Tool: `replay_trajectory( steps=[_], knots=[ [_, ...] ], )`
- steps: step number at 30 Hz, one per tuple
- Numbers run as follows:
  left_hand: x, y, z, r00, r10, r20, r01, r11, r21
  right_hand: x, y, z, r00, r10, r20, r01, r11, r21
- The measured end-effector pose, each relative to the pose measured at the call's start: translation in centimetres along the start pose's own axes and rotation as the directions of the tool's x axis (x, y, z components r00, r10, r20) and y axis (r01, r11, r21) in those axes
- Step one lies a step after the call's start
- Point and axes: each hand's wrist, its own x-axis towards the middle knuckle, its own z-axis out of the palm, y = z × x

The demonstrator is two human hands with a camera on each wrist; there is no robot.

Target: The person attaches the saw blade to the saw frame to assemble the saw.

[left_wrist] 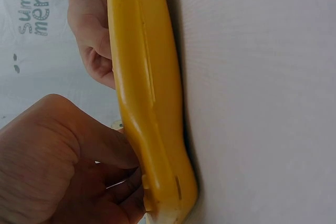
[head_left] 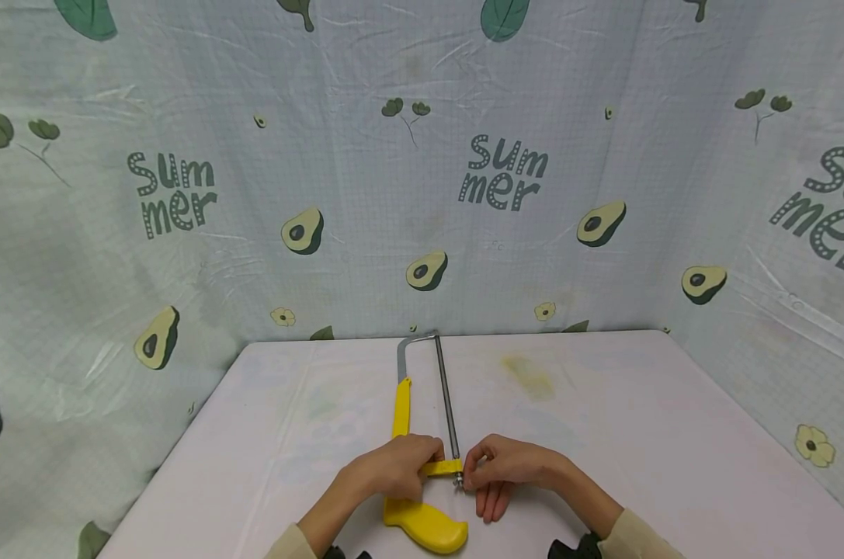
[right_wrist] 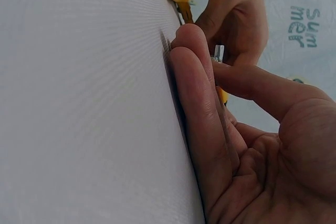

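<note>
A hacksaw with a yellow handle (head_left: 432,531) lies on the white table, its grey front frame (head_left: 402,359) pointing to the far edge. My left hand (head_left: 399,467) grips the yellow frame just ahead of the handle. At the near end of the blade (head_left: 447,397), beside the yellow crosspiece (head_left: 441,468), sits a small metal wing nut (head_left: 458,481). My right hand (head_left: 507,467) pinches at this nut with thumb and forefinger. In the right wrist view, the other fingers (right_wrist: 197,98) extend along the tabletop, and a bit of bright metal (right_wrist: 219,52) shows past the thumb.
The white table (head_left: 603,419) carries a faint yellow stain (head_left: 529,377) beyond the right hand. A pale curtain (head_left: 366,178) printed with avocados and lettering hangs behind the table and along both sides.
</note>
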Motion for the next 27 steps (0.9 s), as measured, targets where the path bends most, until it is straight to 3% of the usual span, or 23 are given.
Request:
replay_trajectory(
  steps=[27],
  knots=[
    [0.08, 0.14, 0.08, 1.000, -0.015, 0.007, 0.015, 1.000, -0.014, 0.06, 0.14, -0.06, 1.000, 0.001, -0.007, -0.001, 1.000, -0.006]
  ],
)
